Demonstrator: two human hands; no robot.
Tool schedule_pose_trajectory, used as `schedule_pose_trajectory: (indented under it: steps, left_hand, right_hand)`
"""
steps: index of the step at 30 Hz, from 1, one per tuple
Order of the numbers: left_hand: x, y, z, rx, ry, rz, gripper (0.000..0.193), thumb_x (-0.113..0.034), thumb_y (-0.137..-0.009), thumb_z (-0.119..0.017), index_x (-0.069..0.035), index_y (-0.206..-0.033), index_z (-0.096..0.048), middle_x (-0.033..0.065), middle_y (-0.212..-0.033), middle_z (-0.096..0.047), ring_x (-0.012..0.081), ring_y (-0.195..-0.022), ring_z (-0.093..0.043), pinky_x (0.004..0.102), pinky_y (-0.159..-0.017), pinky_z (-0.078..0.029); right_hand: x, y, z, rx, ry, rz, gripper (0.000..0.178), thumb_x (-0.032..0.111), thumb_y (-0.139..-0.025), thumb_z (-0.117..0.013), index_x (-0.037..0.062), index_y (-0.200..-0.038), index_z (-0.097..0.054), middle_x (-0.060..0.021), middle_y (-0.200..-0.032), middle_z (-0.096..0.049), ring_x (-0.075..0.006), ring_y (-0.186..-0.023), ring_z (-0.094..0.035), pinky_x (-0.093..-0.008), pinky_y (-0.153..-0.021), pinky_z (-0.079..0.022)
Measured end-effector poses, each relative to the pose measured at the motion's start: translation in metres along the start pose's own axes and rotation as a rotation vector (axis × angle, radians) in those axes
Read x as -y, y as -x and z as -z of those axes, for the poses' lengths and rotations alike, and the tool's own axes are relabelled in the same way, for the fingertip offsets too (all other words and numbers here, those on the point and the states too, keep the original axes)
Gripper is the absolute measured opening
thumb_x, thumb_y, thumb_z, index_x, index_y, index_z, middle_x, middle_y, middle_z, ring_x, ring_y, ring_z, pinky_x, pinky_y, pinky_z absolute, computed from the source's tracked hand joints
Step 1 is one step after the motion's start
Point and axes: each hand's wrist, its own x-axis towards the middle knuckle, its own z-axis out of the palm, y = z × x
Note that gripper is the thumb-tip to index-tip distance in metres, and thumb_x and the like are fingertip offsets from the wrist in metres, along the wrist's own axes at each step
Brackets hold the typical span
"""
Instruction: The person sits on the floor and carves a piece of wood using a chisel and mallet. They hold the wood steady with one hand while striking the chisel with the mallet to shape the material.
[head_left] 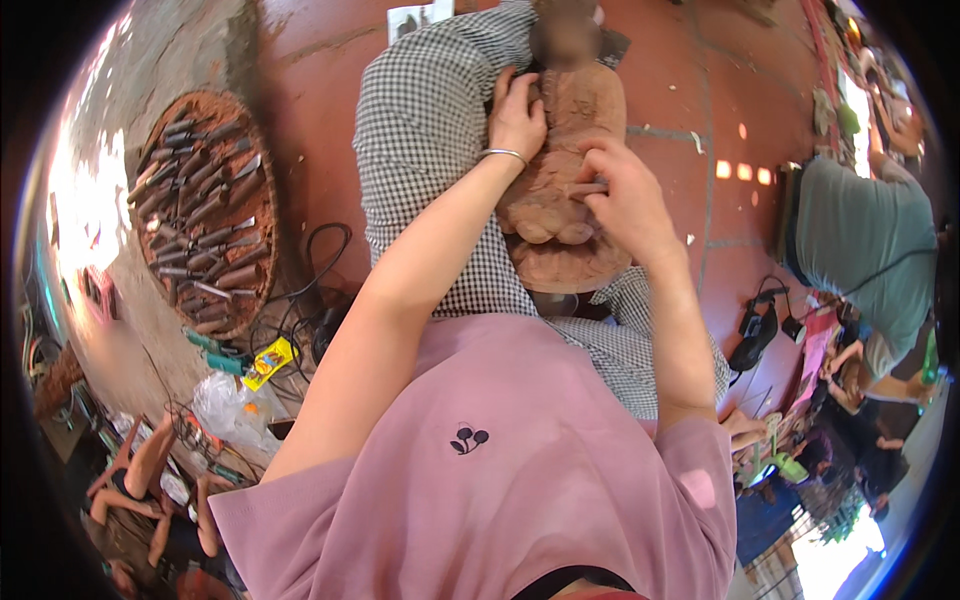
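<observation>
Resting between two checkered trouser legs (430, 130), a brown carved piece (545, 182) sits in front of the person, its rounded lumps nearest the pink shirt (500, 400). The left hand (517, 118), a bracelet (503, 153) at its wrist, lies against the carving's left edge with its fingers bent; from where I stand I can't tell whether they grip anything. Over on the carving's right side, the right hand (622, 195) pinches a slim dark tool (590, 188), mostly hidden by the fingers. Off to the left, a round tray (222, 108) carries dark-handled carving tools (205, 190), with a yellow packet (268, 363) and a clear plastic bag (235, 405) near it. Well to the right, a co-worker in a green shirt (865, 245) sits beyond the red floor tiles (665, 70).
</observation>
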Motion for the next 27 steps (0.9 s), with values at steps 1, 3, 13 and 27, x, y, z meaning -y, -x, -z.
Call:
schedule_pose_trajectory:
  steps: [1, 3, 13, 27]
  left_hand:
    - [0.002, -0.001, 0.0, -0.012, 0.006, -0.015, 0.041, -0.007, -0.083, -0.06, -0.004, -0.123, -0.055, 0.0255, -0.142, -0.04, 0.0431, -0.13, -0.042, 0.042, -0.109, -0.036]
    - [0.004, -0.001, -0.002, -0.048, 0.019, -0.028, 0.04, -0.005, -0.082, -0.058, -0.003, -0.121, -0.054, 0.0314, -0.139, -0.041, 0.0467, -0.13, -0.039, 0.0443, -0.112, -0.033]
    - [0.002, 0.0, -0.029, -0.145, 0.264, 0.211, 0.028, -0.008, -0.084, -0.055, -0.003, -0.111, -0.06, 0.0256, -0.124, -0.055, 0.0408, -0.118, -0.052, 0.0431, -0.102, -0.042]
    - [-0.019, 0.048, 0.348, 0.145, -0.114, 0.078, 0.034, -0.033, -0.092, -0.058, -0.002, -0.099, -0.071, 0.0112, -0.083, -0.069, 0.0185, -0.076, -0.064, 0.0315, -0.07, -0.051]
  right_hand:
    - [0.007, -0.002, -0.009, -0.016, 0.138, 0.056, 0.017, 0.0, -0.072, -0.064, 0.0033, -0.088, -0.061, -0.0075, -0.11, -0.063, -0.0297, -0.097, -0.062, -0.0394, -0.08, -0.051]
    - [0.009, -0.011, -0.021, -0.002, 0.259, 0.046, 0.019, 0.004, -0.073, -0.065, 0.0058, -0.092, -0.061, -0.0059, -0.111, -0.063, -0.0305, -0.1, -0.061, -0.0411, -0.082, -0.051]
    - [0.018, -0.024, -0.011, 0.282, 0.204, 0.057, 0.018, -0.006, -0.074, -0.064, -0.0011, -0.087, -0.052, -0.0127, -0.108, -0.066, -0.0301, -0.098, -0.065, -0.0354, -0.082, -0.05]
    - [0.006, -0.048, 0.02, 0.759, -0.067, -0.135, 0.021, -0.02, -0.076, -0.048, -0.002, -0.085, -0.045, -0.0105, -0.137, -0.046, -0.0192, -0.126, -0.048, -0.0229, -0.088, -0.046]
